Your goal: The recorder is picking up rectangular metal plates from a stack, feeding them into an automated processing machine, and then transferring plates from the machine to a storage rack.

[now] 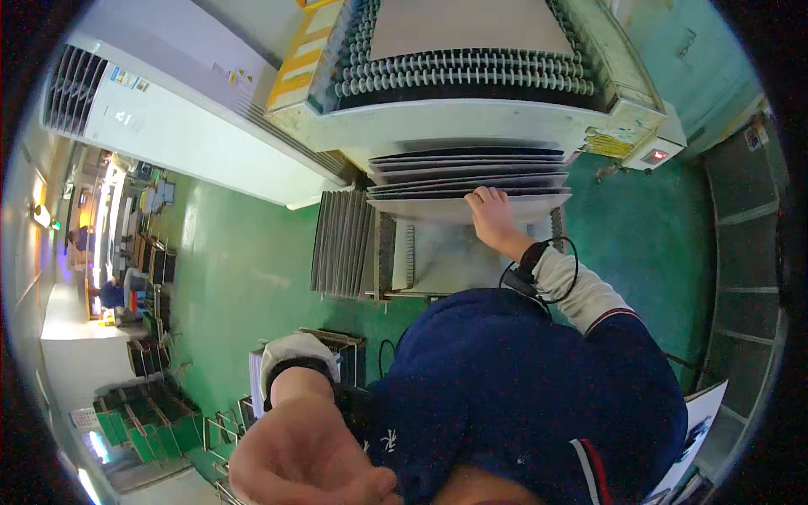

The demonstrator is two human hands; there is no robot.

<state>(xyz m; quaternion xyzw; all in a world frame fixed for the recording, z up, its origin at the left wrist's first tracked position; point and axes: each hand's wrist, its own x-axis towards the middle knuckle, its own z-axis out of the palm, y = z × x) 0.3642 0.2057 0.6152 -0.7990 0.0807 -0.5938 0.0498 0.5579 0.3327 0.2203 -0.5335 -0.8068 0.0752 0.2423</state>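
Fingers of my right hand [494, 222] are bent over the top edge of the nearest thin grey panel [421, 209], closed on it. Behind that one, several similar panels [463, 168] stand in a row on edge in a rack [385, 252], just below the machine's front. A black band with a cable [532, 261] circles my right wrist. My left hand [295, 446] is raised close to the camera at the lower edge, away from the panels. Its fingers are mostly cut off by the frame, so their grip is hidden.
A roller conveyor machine [471, 118] with a flat sheet [471, 29] on its rollers stands ahead. More upright panels [341, 244] stand left of the rack. A white air-conditioner cabinet [194, 126] is at the left, grey shelving [745, 252] at the right. Green floor [244, 252] lies between.
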